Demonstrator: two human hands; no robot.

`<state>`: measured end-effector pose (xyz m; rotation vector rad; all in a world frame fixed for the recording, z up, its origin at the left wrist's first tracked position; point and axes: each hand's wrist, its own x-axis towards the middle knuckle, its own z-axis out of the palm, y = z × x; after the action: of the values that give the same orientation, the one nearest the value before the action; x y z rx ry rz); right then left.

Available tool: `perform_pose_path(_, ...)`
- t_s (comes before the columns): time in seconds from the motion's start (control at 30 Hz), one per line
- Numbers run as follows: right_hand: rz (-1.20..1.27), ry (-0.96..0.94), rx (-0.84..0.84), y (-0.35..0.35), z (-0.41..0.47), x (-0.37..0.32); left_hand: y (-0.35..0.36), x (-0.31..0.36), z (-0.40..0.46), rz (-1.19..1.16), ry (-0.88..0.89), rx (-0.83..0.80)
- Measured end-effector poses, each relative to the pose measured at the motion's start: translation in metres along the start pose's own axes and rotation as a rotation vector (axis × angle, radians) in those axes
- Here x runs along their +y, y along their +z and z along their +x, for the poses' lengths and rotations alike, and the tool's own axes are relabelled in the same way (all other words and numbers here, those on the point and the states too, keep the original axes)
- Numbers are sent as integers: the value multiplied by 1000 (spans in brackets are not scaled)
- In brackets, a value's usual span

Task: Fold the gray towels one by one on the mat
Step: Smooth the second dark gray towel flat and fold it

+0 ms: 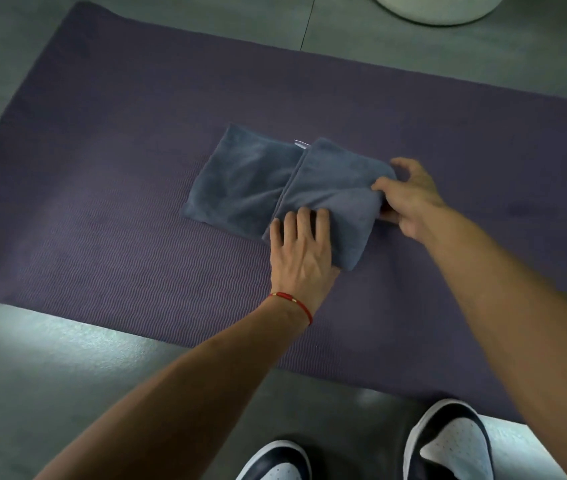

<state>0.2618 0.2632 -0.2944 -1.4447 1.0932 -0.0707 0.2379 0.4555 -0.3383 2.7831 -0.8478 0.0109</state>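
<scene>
A gray towel (240,181) lies in the middle of the purple mat (102,168), with its right part folded over the left part. A small white tag peeks out at its far edge. My left hand (301,251) rests flat on the near edge of the folded flap, fingers straight. At the towel's right end, my right hand (410,199) pinches the fold between thumb and fingers.
A white round basket (438,8) stands on the gray floor beyond the mat at the top right. My two dark-and-white shoes (448,445) stand at the mat's near edge. Bare mat stretches left and right of the towel.
</scene>
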Motion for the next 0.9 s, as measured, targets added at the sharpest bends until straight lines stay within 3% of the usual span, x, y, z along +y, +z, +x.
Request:
perform_pose_path(0.17,159,117,20,-30,-8,18,11,0,-23,-6,203,42)
perform_pose_path(0.27,230,180,-19,-36,-12,17,6,7,-26,-32,201,-1)
perform_pose_path(0.37,255,219,-96,-43,-20,12,-2,6,-17,-131,156,122)
perform_pose_path(0.6,-124,188,-328,-77,-38,17,-24,-11,-41,-462,332,66)
perform_pose_path(0.77,-68,162,-644,-103,-53,24,-33,-28,-82,-780,150,-91)
perform_pose_path(0.9,-86,168,-868,-93,-51,7,-50,-45,-94,-957,-8,-96)
